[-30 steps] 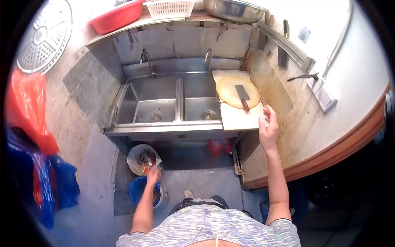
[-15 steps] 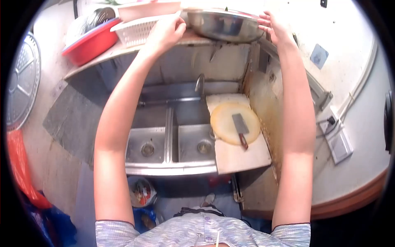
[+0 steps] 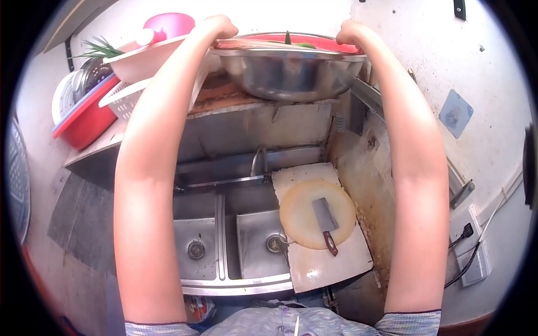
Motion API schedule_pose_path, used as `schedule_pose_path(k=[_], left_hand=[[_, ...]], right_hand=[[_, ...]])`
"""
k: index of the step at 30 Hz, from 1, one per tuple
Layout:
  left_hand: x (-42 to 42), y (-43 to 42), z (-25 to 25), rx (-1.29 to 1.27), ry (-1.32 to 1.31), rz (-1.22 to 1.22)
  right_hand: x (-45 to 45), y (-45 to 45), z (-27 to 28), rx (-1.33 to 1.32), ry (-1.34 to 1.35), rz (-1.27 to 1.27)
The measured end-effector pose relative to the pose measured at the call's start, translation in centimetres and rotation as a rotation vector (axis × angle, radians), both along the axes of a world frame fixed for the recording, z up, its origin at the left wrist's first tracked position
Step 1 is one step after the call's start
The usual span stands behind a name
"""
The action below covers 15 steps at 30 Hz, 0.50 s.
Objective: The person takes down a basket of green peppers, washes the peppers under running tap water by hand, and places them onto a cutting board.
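Curled over opposite sides of its rim, the left hand [image 3: 220, 27] and right hand [image 3: 352, 32] had closed on the metal bowl [image 3: 288, 75], fingertips partly hidden, at the shelf [image 3: 232, 102] beyond the sink [image 3: 196, 283]; whether its base touched was unclear. Even force from both sides seemed wise, keeping the red basket [image 3: 332, 43] inside from tipping. Its mouth faced up, roughly level, and, being round, it showed no true long axis, its width spanning left to right.

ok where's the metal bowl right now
In the head view, the bowl is at top centre, slightly right, beyond the sink, with the left hand and right hand at its rim.
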State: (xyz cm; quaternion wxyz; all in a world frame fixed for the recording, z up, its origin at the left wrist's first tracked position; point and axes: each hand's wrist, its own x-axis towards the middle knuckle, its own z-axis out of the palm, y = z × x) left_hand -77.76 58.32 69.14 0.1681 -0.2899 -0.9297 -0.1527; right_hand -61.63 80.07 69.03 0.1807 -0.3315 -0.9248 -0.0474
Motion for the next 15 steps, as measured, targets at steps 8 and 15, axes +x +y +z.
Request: schedule_pose_path(k=[8,15], left_hand=[[0.0,2.7,0.7,-0.433,0.070,0.165],[-6.4,4.3,3.8,0.446,-0.347,-0.127]], right_hand=[[-2.5,2.6,-0.4,-0.097,-0.188,-0.243],[-2.6,2.9,-0.8,-0.103,-0.191,-0.186]])
